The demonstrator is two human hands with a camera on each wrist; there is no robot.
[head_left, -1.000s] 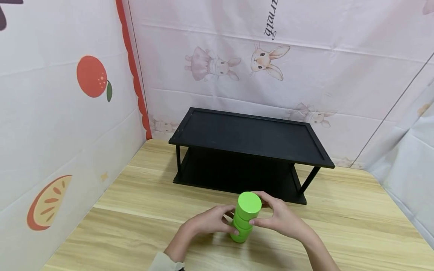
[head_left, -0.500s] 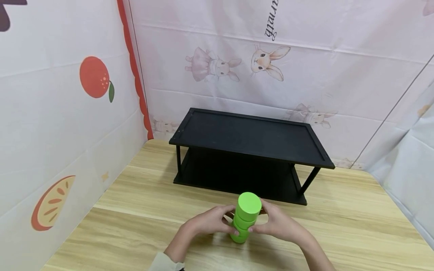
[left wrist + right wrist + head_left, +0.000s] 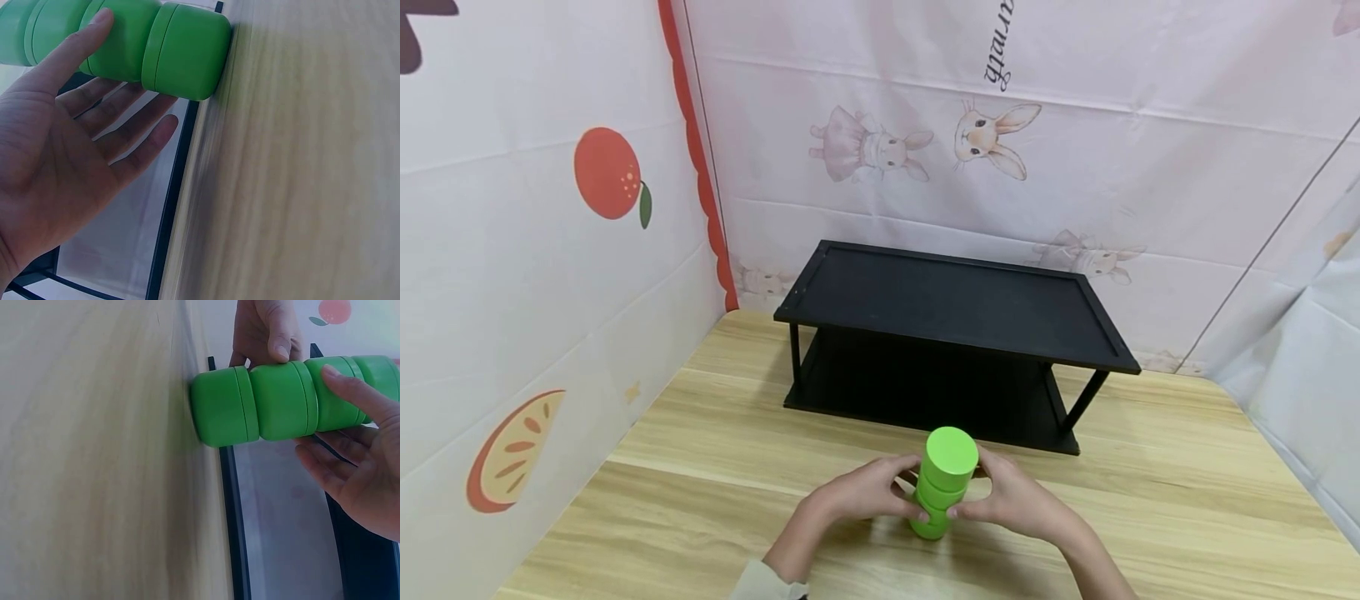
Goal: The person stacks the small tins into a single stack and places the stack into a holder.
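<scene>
I'm apparently steadying a stack of green containers [image 3: 950,473] on the desk [image 3: 700,442], lower middle of the frame, fingers of my left hand [image 3: 867,490] and right hand [image 3: 1021,503] gripping it, the next move seemingly calling for even pressure.

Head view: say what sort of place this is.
Perhaps a staged tabletop corner indoors: a wood-grain table, a black shelf standing on it, and creased, printed sheets behind and beside the table.
</scene>
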